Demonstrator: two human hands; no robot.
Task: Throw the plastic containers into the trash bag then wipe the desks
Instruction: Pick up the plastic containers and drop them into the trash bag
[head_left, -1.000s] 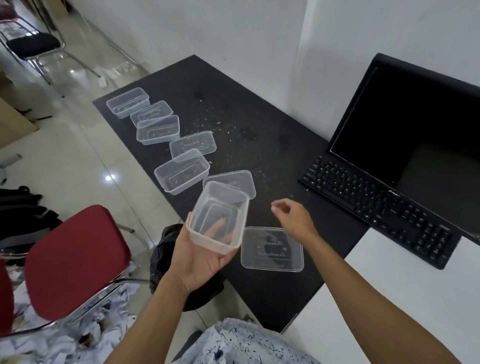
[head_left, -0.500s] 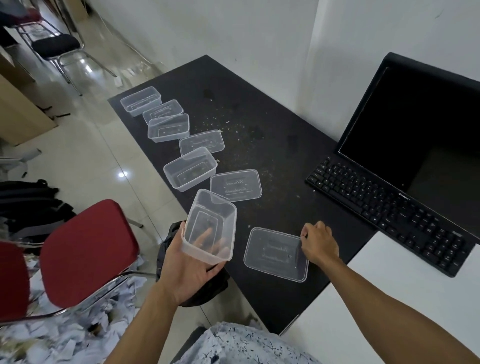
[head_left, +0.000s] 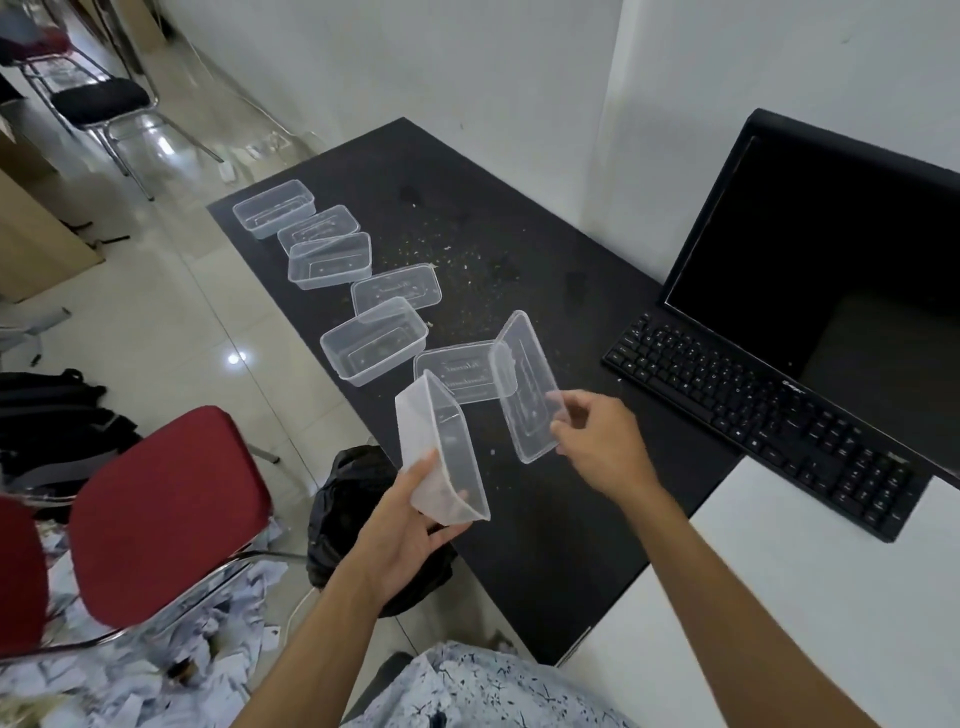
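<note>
My left hand (head_left: 400, 525) grips a clear plastic container (head_left: 441, 457), tilted on its side above the black desk's (head_left: 545, 519) near edge. My right hand (head_left: 597, 441) pinches a clear lid (head_left: 524, 384) by one end and holds it upright above the desk. A black trash bag (head_left: 353, 488) sits on the floor just left of the desk, below my left hand. Several more clear containers and lids lie in a row along the desk's left edge, from a lid (head_left: 457, 371) near my hands to a container (head_left: 274, 208) at the far end. Crumbs (head_left: 467, 270) speckle the desk's middle.
A black monitor (head_left: 831, 270) and keyboard (head_left: 763, 415) stand at the right, the keyboard spanning onto a white desk (head_left: 779, 597). A red chair (head_left: 166, 509) stands left of the trash bag over scattered paper scraps (head_left: 156, 665). A black bag (head_left: 52, 415) and a black chair (head_left: 104, 104) are further left.
My right hand has picked the lid up off the desk and raised it on end. My left hand has tipped its container onto its side and moved it right, toward the lid.
</note>
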